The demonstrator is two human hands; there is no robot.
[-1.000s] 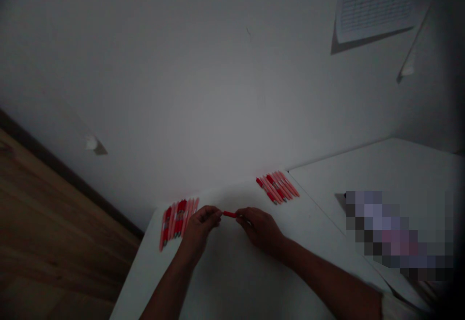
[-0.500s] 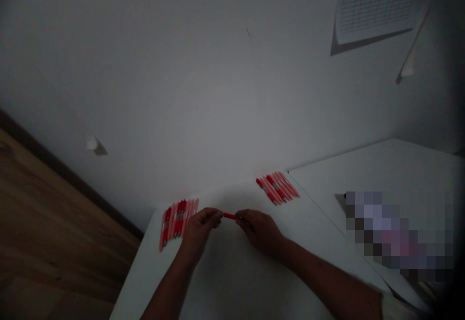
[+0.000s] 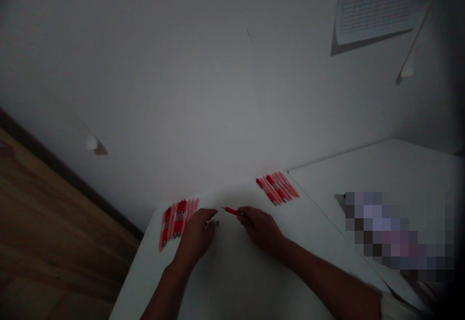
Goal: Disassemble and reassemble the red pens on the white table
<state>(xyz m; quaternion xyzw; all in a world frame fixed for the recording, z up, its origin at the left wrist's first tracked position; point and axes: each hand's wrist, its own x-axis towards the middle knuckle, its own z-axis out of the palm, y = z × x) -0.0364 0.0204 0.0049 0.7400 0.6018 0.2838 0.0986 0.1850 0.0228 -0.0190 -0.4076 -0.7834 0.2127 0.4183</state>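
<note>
My right hand (image 3: 259, 225) pinches a red pen (image 3: 231, 211) whose thin point faces left, toward my other hand. My left hand (image 3: 198, 228) is apart from the pen, a short gap to its left. At its fingertips shows a small grey piece (image 3: 217, 223) that looks like a pen's tip cone. Left of that hand lies a row of red and pink pens (image 3: 178, 220). A second group of red and pink pens (image 3: 278, 187) lies beyond my right hand, near the wall.
The white table (image 3: 250, 281) meets a grey wall (image 3: 203, 92) at the back. On the right, a pixelated object (image 3: 392, 232) rests on the adjoining white surface. A wooden panel (image 3: 54, 232) stands at the left. A printed sheet (image 3: 376, 5) hangs on the wall.
My hands have come apart, and the pen's thin point now shows. My left hand has drawn off the pen's end with a small grey piece at its fingers.
</note>
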